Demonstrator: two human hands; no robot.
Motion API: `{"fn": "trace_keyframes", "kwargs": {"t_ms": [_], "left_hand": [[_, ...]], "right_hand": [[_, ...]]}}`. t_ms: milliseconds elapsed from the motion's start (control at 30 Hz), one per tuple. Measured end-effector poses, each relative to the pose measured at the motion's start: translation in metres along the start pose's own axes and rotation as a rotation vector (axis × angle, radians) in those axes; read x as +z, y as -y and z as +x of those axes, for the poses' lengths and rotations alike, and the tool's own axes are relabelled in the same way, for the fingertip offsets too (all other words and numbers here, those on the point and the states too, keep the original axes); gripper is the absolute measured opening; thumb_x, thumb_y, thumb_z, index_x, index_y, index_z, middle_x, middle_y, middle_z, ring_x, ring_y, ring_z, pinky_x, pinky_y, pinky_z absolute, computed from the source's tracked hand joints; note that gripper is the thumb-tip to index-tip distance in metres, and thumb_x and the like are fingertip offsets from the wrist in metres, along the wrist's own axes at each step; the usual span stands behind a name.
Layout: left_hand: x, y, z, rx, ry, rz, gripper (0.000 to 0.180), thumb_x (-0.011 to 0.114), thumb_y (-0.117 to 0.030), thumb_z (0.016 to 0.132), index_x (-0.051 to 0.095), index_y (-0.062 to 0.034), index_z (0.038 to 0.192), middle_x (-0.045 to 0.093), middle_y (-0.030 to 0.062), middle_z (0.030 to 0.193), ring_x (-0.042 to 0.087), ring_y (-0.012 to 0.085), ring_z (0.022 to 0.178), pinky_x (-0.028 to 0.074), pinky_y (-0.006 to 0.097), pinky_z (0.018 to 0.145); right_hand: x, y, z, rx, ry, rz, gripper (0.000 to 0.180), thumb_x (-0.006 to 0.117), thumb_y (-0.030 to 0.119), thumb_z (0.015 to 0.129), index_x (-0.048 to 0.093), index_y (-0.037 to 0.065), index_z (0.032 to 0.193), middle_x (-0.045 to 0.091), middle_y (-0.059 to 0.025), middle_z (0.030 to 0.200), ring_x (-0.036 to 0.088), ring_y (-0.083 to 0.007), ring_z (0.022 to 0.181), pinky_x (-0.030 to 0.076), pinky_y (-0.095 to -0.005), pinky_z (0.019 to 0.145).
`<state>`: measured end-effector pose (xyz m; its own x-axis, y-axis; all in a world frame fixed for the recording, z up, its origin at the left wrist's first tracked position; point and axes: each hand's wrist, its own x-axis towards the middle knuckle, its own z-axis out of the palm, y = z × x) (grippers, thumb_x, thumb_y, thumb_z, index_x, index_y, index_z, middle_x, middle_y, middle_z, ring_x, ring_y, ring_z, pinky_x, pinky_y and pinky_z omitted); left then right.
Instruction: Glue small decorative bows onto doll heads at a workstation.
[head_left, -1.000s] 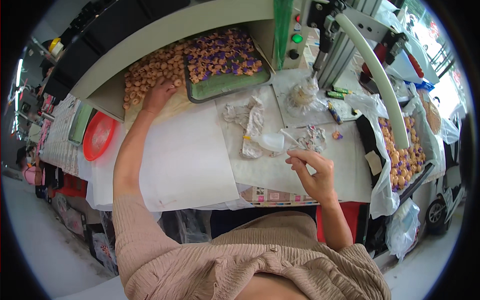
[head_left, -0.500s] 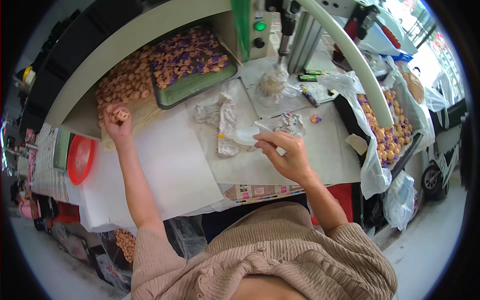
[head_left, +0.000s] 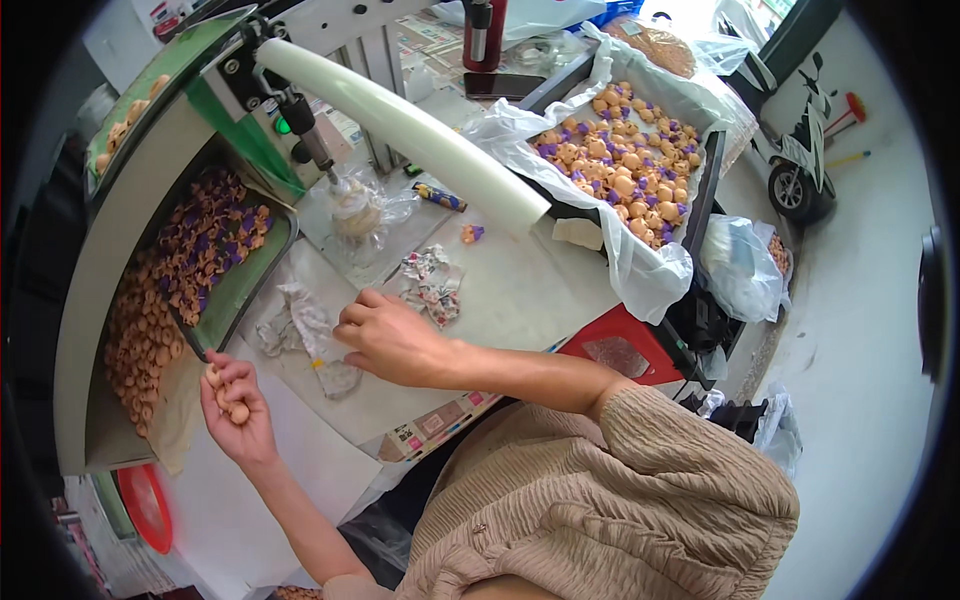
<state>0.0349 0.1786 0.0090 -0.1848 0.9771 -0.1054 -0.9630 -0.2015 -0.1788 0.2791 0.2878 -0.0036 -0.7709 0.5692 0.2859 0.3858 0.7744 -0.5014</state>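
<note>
My left hand (head_left: 240,412) is closed around several small peach-coloured round pieces (head_left: 238,411), palm up, at the near corner of the green tray (head_left: 225,320). My right hand (head_left: 388,340) hangs over the worktable with its fingers curled down. At its fingertips a yellow nozzle tip (head_left: 317,362) shows; the rest of the pale squeeze bottle is mostly covered by the hand. Crumpled white cloth (head_left: 312,318) lies beside these fingers, and a crumpled printed wrapper (head_left: 432,285) is just beyond the hand. One peach-and-purple piece (head_left: 472,233) lies farther back.
Loose peach pieces (head_left: 135,335) are heaped left of the tray, under a curved cover. A press arm with a pale curved bar (head_left: 420,130) overhangs the table. At right stands a plastic-lined crate (head_left: 655,265) of peach-and-purple pieces. A red basin (head_left: 145,505) sits at the left edge.
The view has swung to the right. My left hand has drawn back from the heap with the pieces and turned its palm up. My right hand has turned over, covering most of the bottle.
</note>
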Motion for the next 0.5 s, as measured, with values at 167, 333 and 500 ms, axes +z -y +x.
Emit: {"fn": "trace_keyframes", "kwargs": {"t_ms": [167, 333, 500], "left_hand": [[-0.018, 0.056, -0.03, 0.004, -0.026, 0.096, 0.032, 0.051, -0.008, 0.098, 0.049, -0.0029, 0.129, 0.048, 0.0058, 0.115, 0.045, 0.0171, 0.091, 0.045, 0.027, 0.071], [-0.046, 0.081, -0.054, -0.102, 0.0, 0.17, 0.036, 0.047, -0.015, 0.101, 0.047, -0.0096, 0.136, 0.048, 0.0055, 0.118, 0.046, 0.0146, 0.094, 0.046, 0.027, 0.076], [-0.06, 0.09, -0.065, -0.046, -0.133, 0.126, 0.035, 0.049, -0.013, 0.1, 0.048, -0.0091, 0.134, 0.048, 0.0078, 0.119, 0.048, 0.0151, 0.096, 0.047, 0.027, 0.078]], "right_hand": [[-0.01, -0.011, -0.006, 0.063, 0.06, -0.058, 0.038, 0.078, 0.025, 0.07, 0.064, 0.005, 0.1, 0.058, -0.008, 0.101, 0.051, -0.0276, 0.102, 0.046, -0.0386, 0.086], [-0.013, -0.022, -0.018, 0.09, 0.191, -0.043, 0.042, 0.079, 0.024, 0.069, 0.062, 0.005, 0.102, 0.057, -0.0118, 0.099, 0.054, -0.0301, 0.096, 0.047, -0.0405, 0.082], [-0.015, -0.024, -0.038, 0.106, 0.064, 0.096, 0.042, 0.078, 0.022, 0.072, 0.059, 0.001, 0.103, 0.056, -0.0169, 0.099, 0.058, -0.0339, 0.095, 0.049, -0.0428, 0.08]]}}
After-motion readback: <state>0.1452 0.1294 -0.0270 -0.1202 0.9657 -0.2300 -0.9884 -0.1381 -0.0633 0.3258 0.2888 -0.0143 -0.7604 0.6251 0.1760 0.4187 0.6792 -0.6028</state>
